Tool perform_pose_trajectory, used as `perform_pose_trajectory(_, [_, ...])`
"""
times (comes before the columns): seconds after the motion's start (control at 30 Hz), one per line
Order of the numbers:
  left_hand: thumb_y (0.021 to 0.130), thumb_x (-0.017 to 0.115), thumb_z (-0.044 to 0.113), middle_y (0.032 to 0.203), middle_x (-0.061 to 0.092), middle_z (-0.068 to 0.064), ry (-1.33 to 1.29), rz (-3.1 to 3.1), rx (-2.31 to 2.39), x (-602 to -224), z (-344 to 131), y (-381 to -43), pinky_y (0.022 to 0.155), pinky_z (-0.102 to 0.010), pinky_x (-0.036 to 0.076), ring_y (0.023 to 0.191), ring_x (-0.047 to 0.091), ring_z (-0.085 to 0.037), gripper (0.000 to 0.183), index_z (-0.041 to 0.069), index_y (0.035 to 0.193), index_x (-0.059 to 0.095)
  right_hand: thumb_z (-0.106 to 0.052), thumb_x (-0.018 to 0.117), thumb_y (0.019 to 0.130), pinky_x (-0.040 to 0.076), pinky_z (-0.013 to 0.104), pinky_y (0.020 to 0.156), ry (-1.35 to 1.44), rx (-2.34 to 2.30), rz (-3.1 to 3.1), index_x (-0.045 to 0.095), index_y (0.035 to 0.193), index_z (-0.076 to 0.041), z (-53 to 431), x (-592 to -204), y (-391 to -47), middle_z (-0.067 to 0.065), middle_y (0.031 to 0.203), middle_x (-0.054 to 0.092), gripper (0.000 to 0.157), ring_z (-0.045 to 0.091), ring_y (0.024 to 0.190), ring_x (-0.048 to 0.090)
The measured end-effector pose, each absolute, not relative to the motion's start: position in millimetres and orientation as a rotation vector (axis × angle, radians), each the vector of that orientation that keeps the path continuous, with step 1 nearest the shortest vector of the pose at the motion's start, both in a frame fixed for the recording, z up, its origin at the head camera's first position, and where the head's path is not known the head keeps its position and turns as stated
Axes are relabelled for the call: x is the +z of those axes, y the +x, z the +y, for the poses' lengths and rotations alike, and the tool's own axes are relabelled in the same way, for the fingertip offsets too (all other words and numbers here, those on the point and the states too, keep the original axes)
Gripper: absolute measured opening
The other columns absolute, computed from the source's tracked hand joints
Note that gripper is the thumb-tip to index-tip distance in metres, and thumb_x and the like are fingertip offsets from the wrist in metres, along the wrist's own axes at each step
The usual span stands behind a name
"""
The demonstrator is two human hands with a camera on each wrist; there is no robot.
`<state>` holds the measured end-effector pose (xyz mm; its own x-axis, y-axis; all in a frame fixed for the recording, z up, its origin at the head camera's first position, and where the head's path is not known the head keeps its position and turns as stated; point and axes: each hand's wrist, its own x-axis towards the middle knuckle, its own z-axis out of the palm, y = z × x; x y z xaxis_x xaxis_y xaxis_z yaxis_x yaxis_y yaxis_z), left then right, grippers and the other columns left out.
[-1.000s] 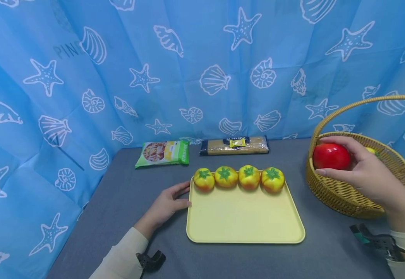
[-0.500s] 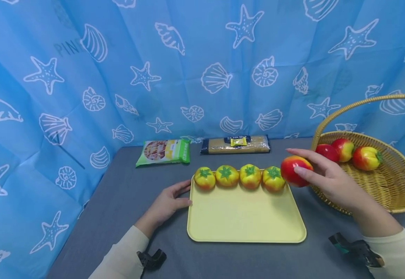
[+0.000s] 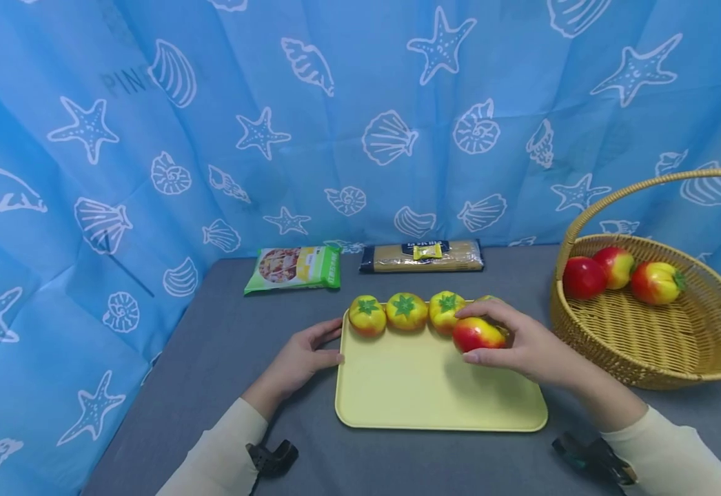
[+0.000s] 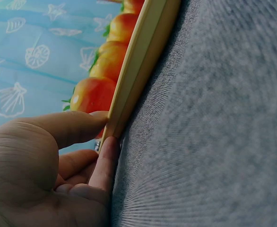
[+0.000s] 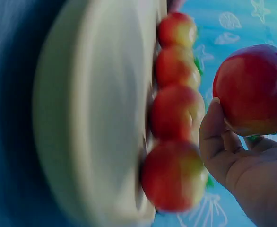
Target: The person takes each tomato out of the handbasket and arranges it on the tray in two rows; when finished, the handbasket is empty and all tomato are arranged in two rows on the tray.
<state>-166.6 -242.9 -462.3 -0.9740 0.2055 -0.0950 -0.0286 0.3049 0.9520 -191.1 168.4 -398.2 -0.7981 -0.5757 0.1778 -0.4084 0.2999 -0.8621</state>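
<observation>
My right hand (image 3: 528, 344) grips a red-and-yellow persimmon-like fruit (image 3: 478, 335) between thumb and fingers, above the right part of the yellow tray (image 3: 422, 396). In the right wrist view, the held fruit (image 5: 254, 90) shows its red side, apart from the tray. Several similar fruits (image 3: 407, 313) with green star-shaped leaf tops stand in a row along the tray's far edge. The rightmost is mostly hidden behind my right hand in the head view. My left hand (image 3: 295, 362) pinches the tray's left rim (image 4: 124, 90), thumb on one side and fingers on the other.
At the right stands a wicker basket (image 3: 652, 375) with a tall handle and more red-and-yellow fruits (image 3: 655, 282) inside. Behind the tray lie a green food packet (image 3: 295, 269) and a pasta pack (image 3: 391, 258) with a small yellow sachet (image 3: 427, 251) on it. A blue curtain hangs behind.
My right hand has lifted the fruit out of the basket and carried it left, over the tray. My left hand has stayed at the tray's left rim.
</observation>
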Motion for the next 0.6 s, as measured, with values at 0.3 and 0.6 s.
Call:
perform_pose_trajectory(0.3, [0.098,0.081,0.015,0.157,0.058,-0.013,0.162,2.391,1.721,-463.2,-241.8,-167.2,0.125,-0.055,0.030,0.154,0.041,-0.032,0.072,0.003,0.162,0.051,-0.022,0.091,0.092,0.058,0.047,0.088,-0.938,-1.491,2.392,0.063,0.140,-0.015,134.0,-407.3,-191.0,0.012,0.135,0.060,0.056,0.032,0.112,0.060])
perform_pose_trajectory(0.6, [0.096,0.082,0.016,0.155,0.060,-0.008,0.118,2.413,1.702,-462.4,-242.0,-167.0,0.126,-0.053,0.029,0.152,0.044,-0.029,0.072,0.006,0.161,0.053,-0.030,0.091,0.092,0.050,0.056,0.102,-0.972,-1.401,2.387,0.069,0.142,-0.017,109.1,-415.8,-193.4,0.004,0.140,0.063,0.056,0.032,0.125,0.056])
